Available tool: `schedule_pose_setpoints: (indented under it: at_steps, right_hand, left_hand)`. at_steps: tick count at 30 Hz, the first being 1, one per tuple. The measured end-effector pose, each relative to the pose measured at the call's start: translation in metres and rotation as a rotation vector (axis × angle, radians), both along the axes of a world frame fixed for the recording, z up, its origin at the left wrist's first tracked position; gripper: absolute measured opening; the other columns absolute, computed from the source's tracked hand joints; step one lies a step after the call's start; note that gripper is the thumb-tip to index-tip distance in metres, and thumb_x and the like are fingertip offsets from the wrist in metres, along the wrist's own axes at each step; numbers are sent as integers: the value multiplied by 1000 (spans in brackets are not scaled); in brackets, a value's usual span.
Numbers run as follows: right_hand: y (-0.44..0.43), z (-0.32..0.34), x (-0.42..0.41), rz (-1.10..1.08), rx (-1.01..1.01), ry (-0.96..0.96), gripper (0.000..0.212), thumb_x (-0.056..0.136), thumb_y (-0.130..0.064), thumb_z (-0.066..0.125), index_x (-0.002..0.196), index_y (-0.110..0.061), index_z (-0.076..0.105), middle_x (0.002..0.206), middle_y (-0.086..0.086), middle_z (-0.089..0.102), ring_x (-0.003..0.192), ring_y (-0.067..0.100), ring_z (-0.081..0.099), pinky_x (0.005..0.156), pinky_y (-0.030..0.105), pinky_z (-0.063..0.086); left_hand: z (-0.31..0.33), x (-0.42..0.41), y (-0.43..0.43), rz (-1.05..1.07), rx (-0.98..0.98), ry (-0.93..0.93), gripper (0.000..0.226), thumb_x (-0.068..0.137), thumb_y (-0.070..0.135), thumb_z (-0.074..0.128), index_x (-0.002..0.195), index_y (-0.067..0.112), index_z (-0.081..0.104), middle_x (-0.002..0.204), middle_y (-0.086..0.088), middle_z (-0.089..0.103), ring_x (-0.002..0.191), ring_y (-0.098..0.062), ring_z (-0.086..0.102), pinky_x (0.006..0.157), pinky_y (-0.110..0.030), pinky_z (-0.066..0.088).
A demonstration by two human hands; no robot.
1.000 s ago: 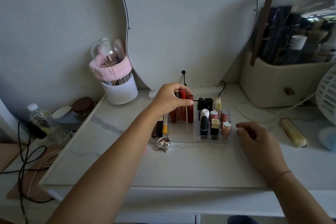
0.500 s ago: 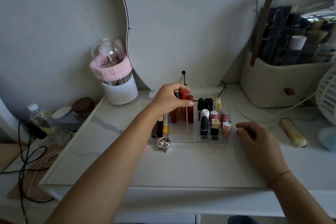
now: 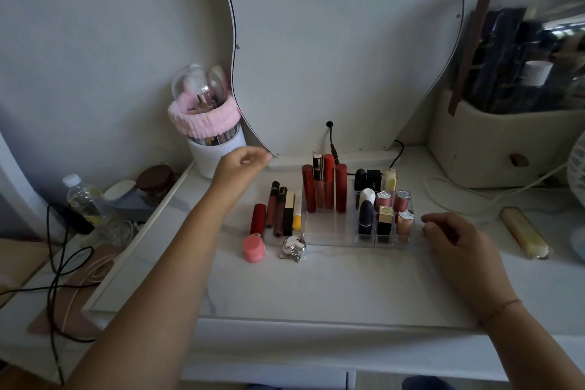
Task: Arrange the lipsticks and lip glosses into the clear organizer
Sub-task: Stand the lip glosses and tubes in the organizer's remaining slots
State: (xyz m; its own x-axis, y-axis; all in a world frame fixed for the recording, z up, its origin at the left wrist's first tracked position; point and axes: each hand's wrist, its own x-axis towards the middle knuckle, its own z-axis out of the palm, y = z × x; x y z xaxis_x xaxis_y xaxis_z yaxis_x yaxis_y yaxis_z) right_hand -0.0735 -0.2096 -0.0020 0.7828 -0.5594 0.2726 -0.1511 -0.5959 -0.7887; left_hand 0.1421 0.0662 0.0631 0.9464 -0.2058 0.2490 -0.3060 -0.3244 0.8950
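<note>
The desk (image 3: pixel 316 288) fills the lower frame; the clear organizer (image 3: pixel 329 231) sits at centre, just left of the right hand (image 3: pixel 456 241). Four tall red glosses (image 3: pixel 324 187) stand in its back-left section, short lipsticks (image 3: pixel 384 212) fill the right-hand cells, and the front-left section looks bare. Five loose tubes (image 3: pixel 278 209) lie flat just left of the organizer, w/ a pink jar (image 3: pixel 254 247) and a silver charm (image 3: pixel 294 247) in front of them.

The left hand (image 3: pixel 239 165), left of centre, is blurred and appears empty, fingers loosely curled; whether thumb and forefinger touch can't be told. The right hand rests on the desk beside the organizer's right wall, fingers bent, nothing held.

Next, probably: a loose tube is to be pinched near its cap, stood upright, and lowered into the free front-left space w/o knocking the tall glosses; the organizer is best steadied by the right hand.

Hard to read: organizer dividers, tube labels, and the dark contents of the domed case (image 3: pixel 519 73) at upper right, which is cut by the frame edge.
</note>
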Motion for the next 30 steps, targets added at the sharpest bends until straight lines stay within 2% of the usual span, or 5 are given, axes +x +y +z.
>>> schedule_pose_setpoints:
  at_steps: [13, 16, 20, 23, 30]
  right_hand:
    - [7, 8, 0, 121, 47, -13, 24, 88, -31, 57, 109, -23, 64, 85, -10, 68, 77, 4, 62, 58, 18, 43]
    - [6, 9, 4, 158, 120, -13, 41, 85, -36, 60, 123, -21, 56, 104, -2, 66, 87, 6, 62, 60, 9, 44]
    - [12, 12, 16, 236, 168, 15, 83, 75, -31, 71, 144, -19, 28, 138, 3, 45, 119, 15, 48, 93, 25, 41]
    - [18, 10, 21, 270, 144, 46, 99, 67, -31, 78, 147, -24, 19, 125, -13, 46, 101, -1, 51, 86, 16, 38]
    - [19, 4, 22, 232, 75, 3, 70, 81, -43, 61, 142, -25, 31, 115, -12, 54, 90, -7, 54, 69, 3, 39]
  left_hand:
    - [-41, -7, 19, 83, 409, 177, 20, 73, 27, 76, 86, 13, 73, 86, -4, 72, 81, -17, 64, 74, -26, 48]
    - [-38, -9, 13, 72, 392, 215, 21, 69, 24, 79, 85, 11, 74, 84, -5, 72, 80, -18, 64, 75, -27, 49]
    - [-34, -10, 11, 99, 325, 263, 15, 69, 11, 76, 83, 8, 73, 84, -10, 71, 80, -21, 64, 79, -32, 52]
    - [-34, -12, 14, 98, 284, 277, 13, 70, 7, 73, 82, 10, 73, 84, -9, 70, 79, -19, 63, 76, -26, 49]
    - [-28, -13, 21, 117, 234, 288, 9, 74, 6, 71, 82, 9, 71, 78, -7, 66, 75, -18, 61, 74, -27, 52]
